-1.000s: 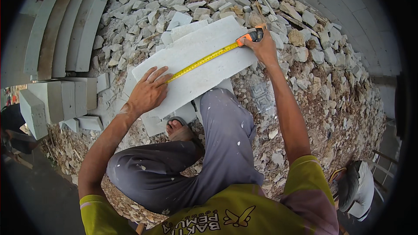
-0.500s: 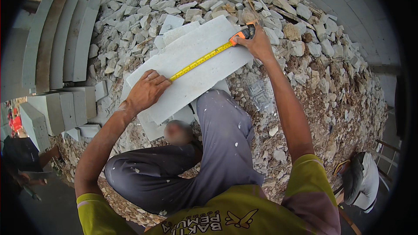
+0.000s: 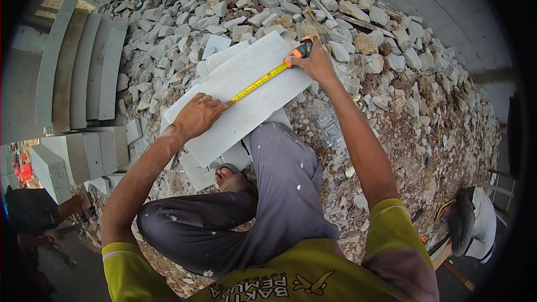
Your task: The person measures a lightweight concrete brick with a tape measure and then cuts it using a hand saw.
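Observation:
A pale grey stone slab point(image 3: 246, 109) lies flat on a heap of stone rubble in front of my bent knees. A yellow tape measure blade point(image 3: 260, 83) is stretched across it. My left hand point(image 3: 197, 116) presses the tape's free end down on the slab near its left part. My right hand point(image 3: 318, 62) holds the orange and black tape case point(image 3: 299, 51) at the slab's far right edge. My foot point(image 3: 226, 178) in a sandal rests just below the slab.
Broken stone pieces point(image 3: 391, 61) cover the ground all around. Curved grey blocks point(image 3: 78, 72) stand stacked at the left. Another person point(image 3: 33, 212) is at the lower left. A cap point(image 3: 475, 223) lies at the lower right.
Both hands keep the tape stretched over the slab. The view has shifted slightly, so the slab and hands sit a little higher in the picture. At the lower left the other person has moved.

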Demonstrator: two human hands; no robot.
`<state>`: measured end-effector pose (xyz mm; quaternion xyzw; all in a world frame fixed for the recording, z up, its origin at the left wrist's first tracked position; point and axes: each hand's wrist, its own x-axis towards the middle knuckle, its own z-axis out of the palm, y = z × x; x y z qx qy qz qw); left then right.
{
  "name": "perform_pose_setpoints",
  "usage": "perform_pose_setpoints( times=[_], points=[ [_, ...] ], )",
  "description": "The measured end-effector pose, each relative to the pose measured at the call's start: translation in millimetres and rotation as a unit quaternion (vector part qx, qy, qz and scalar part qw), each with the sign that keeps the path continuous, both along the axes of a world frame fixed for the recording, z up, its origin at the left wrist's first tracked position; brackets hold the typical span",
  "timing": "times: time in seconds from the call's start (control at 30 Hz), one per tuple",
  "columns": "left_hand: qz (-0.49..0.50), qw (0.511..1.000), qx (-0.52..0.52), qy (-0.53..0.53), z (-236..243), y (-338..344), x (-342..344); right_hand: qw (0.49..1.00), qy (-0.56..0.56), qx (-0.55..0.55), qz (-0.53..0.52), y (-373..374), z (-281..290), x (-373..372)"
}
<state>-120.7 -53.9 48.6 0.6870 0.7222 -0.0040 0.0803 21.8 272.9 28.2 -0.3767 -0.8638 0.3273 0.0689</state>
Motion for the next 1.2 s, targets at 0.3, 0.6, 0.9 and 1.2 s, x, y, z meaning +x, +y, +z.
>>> perform_pose_setpoints(
  times=[0.3,0.6,0.9,1.2],
  points=[
    [-0.015,0.999,-0.029,-0.010,2.4,34.4,-1.7,1.000,0.008,-0.001,0.011,-3.5,4.7,1.0],
    [0.042,0.997,-0.050,-0.040,6.3,41.9,-1.3,1.000,-0.017,0.010,0.014,-1.8,2.1,-0.3],
    [0.004,0.998,-0.057,-0.027,-2.3,57.9,-13.2,0.999,-0.019,-0.002,0.031,3.0,-4.4,-2.5],
    [0.034,0.992,-0.108,-0.063,0.5,63.2,-14.7,1.000,0.021,0.004,0.018,-0.5,-4.2,1.6]
  ],
)
